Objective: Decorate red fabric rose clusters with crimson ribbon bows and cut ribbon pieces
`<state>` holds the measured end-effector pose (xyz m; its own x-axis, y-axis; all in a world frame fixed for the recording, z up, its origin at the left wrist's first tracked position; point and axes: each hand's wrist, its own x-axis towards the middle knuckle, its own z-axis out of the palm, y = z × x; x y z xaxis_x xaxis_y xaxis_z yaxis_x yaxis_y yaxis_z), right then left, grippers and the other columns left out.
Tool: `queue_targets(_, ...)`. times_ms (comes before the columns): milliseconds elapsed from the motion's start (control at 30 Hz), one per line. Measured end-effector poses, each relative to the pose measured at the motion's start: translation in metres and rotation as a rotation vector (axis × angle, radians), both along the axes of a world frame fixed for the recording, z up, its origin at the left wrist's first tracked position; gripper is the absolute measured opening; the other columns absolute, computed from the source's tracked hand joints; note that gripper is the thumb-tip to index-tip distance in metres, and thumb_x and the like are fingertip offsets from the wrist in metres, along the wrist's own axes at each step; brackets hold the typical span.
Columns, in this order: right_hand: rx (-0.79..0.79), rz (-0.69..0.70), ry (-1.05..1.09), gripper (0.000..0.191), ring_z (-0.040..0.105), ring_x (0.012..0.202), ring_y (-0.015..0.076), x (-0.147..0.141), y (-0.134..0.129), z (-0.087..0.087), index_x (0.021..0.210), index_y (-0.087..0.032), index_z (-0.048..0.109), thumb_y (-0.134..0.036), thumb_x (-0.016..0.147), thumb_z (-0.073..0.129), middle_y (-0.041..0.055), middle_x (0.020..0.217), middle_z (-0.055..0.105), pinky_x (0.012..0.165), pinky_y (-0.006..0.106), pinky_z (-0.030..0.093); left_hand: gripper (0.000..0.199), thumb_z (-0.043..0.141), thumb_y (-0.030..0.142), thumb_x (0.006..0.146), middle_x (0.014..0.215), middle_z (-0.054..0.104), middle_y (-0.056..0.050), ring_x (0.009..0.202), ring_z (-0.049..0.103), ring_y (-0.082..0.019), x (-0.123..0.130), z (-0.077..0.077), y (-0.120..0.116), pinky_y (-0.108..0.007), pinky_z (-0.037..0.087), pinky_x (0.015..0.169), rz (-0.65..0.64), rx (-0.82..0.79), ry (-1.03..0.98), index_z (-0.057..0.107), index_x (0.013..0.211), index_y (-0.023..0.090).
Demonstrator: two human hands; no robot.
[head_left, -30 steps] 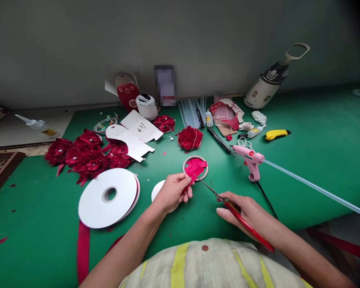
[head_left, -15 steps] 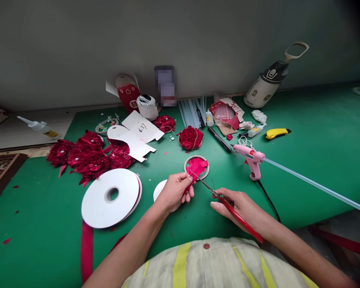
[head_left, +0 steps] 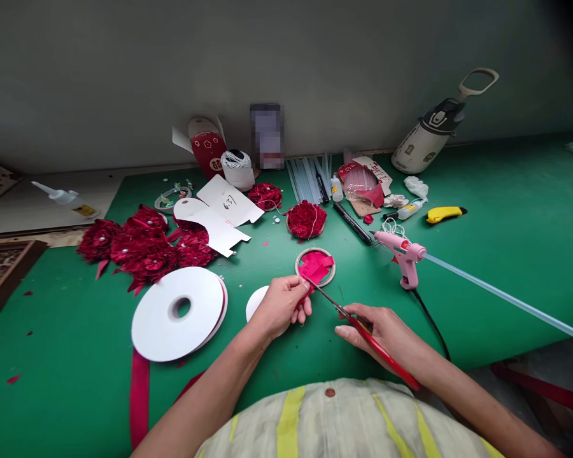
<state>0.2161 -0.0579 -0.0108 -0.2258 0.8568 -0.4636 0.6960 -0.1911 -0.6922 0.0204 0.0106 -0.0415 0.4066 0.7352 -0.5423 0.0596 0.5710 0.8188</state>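
Note:
My left hand [head_left: 286, 302] is closed in a pinch on red ribbon [head_left: 306, 294], most of it covered by the fingers. In my right hand [head_left: 379, 334] are scissors with red handles [head_left: 382, 355]; their blades point up-left and the tips touch the ribbon by my left fingertips. Just beyond lies a tape ring [head_left: 334, 270] with cut red ribbon pieces [head_left: 316, 264] inside it. A white disc [head_left: 254, 302] is partly hidden under my left hand. To the left, a large white spool [head_left: 157, 324] of dark red ribbon rests on the green table, its ribbon [head_left: 140, 397] trailing toward me.
Red fabric flowers [head_left: 148, 248] and white cards [head_left: 219, 219] lie at left. A round red flower [head_left: 306, 220] sits behind the ring. At right are a pink glue gun [head_left: 403, 254], black marker [head_left: 353, 224], yellow cutter [head_left: 445, 214] and bottle [head_left: 427, 140]. A phone [head_left: 267, 137] leans on the wall.
The scissor tips have shifted slightly against the ribbon, and the blades look closer together. Both hands keep their grip. The whole view has moved a little.

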Motion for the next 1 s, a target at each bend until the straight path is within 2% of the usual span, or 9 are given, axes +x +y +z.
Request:
queue_targets(333,0.084,-0.032,-0.042,0.041,0.034,0.056,0.0117,-0.001,0.000,-0.011,0.086,-0.018,0.067,-0.055,0.081,0.052,-0.0036,0.057,0.044,0.051,0.023,0.030,0.023,0.051,0.033,0.084,0.047,0.057,0.000,0.033,0.044,-0.005,-0.001,0.006,0.000,-0.013,0.024,0.031,0.007,-0.027,0.018,0.051,0.070,0.014)
queue_targets(533,0.136,-0.039,-0.098,0.038,0.034,0.051,0.0106,-0.001,0.009,-0.015,0.077,-0.018,0.065,-0.054,0.079,0.054,-0.0048,0.052,0.046,0.048,0.022,0.027,0.026,0.055,0.039,0.082,0.049,0.058,0.000,0.033,0.042,-0.004,-0.013,0.017,0.002,-0.013,0.025,0.032,0.000,-0.004,-0.043,0.052,0.073,0.014)
queue_targets(700,0.110,0.013,-0.054,0.040,0.036,0.052,0.0101,-0.003,0.013,-0.004,0.074,-0.017,0.061,-0.055,0.081,0.051,-0.0043,0.054,0.047,0.047,0.022,0.027,0.026,0.055,0.041,0.081,0.048,0.056,0.002,0.034,0.042,-0.005,-0.021,0.020,0.008,-0.015,0.023,0.033,0.104,0.079,-0.045,0.053,0.081,0.016)
queue_targets(867,0.081,0.027,-0.010,0.039,0.039,0.054,0.0113,0.000,0.008,0.008,0.088,-0.019,0.063,-0.055,0.083,0.049,-0.0037,0.058,0.049,0.049,0.022,0.028,0.009,0.047,0.024,0.080,0.046,0.053,0.003,0.033,0.035,-0.004,-0.020,0.019,0.008,-0.016,0.018,0.034,0.142,0.055,-0.043,0.048,0.076,0.016)
queue_targets(933,0.071,0.003,0.013,0.041,0.039,0.055,0.0116,0.003,0.004,0.013,0.092,-0.018,0.064,-0.055,0.084,0.047,-0.0029,0.060,0.049,0.051,0.023,0.030,0.005,0.047,0.020,0.078,0.051,0.056,0.002,0.036,0.040,-0.004,-0.019,0.018,0.007,-0.016,0.022,0.036,0.131,0.063,-0.079,0.048,0.078,0.015)
queue_targets(1000,0.047,-0.028,0.047,0.042,0.041,0.057,0.0118,0.006,-0.002,0.018,0.095,-0.017,0.063,-0.054,0.086,0.044,-0.0018,0.064,0.051,0.052,0.023,0.033,0.012,0.050,0.022,0.080,0.061,0.061,-0.001,0.044,0.050,-0.007,-0.017,0.018,0.005,-0.017,0.033,0.042,0.091,0.081,-0.142,0.048,0.089,0.015)
